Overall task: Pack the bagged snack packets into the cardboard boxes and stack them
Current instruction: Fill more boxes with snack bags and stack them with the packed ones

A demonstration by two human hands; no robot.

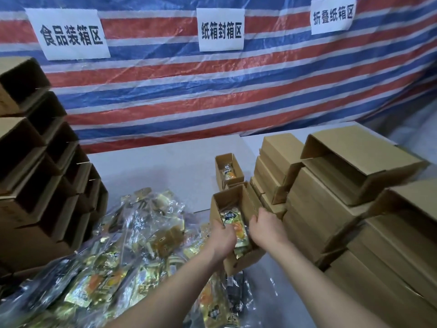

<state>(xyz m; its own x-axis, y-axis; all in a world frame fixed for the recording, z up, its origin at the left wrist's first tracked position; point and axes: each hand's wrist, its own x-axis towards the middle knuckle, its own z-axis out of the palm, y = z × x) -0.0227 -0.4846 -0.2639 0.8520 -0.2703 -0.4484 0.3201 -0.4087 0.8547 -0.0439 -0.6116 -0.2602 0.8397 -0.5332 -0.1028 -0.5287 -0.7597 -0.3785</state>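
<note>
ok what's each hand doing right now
Left hand: closed on the box's left wall.
Right hand: gripping the box's right wall, fingers inside on the packet.

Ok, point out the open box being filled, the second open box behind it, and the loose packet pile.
open box being filled (218, 205): head view, its left wall.
second open box (237, 163): head view, its right wall.
loose packet pile (123, 256): head view, middle of the heap.

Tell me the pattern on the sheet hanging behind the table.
The tarpaulin has horizontal red, blue and white stripes, clearest in the head view.
</note>
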